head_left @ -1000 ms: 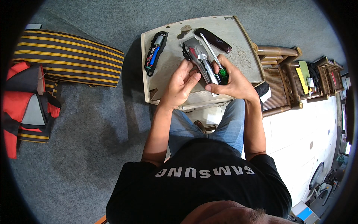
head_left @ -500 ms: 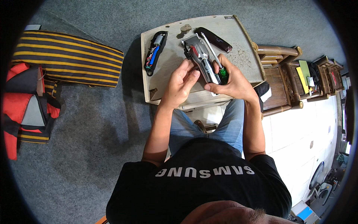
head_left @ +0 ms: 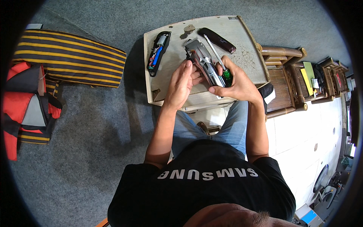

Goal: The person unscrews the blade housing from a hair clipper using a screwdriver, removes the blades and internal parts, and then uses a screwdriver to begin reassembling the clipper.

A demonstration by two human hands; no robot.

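A silver hair clipper point(head_left: 204, 62) is held over the small table, its blade end pointing away from me. My right hand point(head_left: 239, 82) grips its lower end, thumb on the near side. That same hand also keeps a screwdriver point(head_left: 216, 52) with a green handle beside the clipper, its metal shaft pointing away. My left hand point(head_left: 179, 85) is at the clipper's left side, thumb raised off it and fingers apart. Its fingertips reach close to the casing; whether they touch I cannot tell. An opened black clipper body point(head_left: 158, 55) lies at the left, with a motor, wires and blue battery exposed.
A dark casing cover point(head_left: 217, 40) lies at the back of the pale worn table point(head_left: 172, 38). Bamboo furniture point(head_left: 278, 87) stands close on the right. Striped cushioned seating point(head_left: 72, 58) with a red and black garment point(head_left: 19, 104) is at the left, on grey carpet point(head_left: 90, 151).
My left thumb has lifted off the clipper, and the left hand has opened and turned slightly. The clipper has tilted a little; the right hand keeps its hold.
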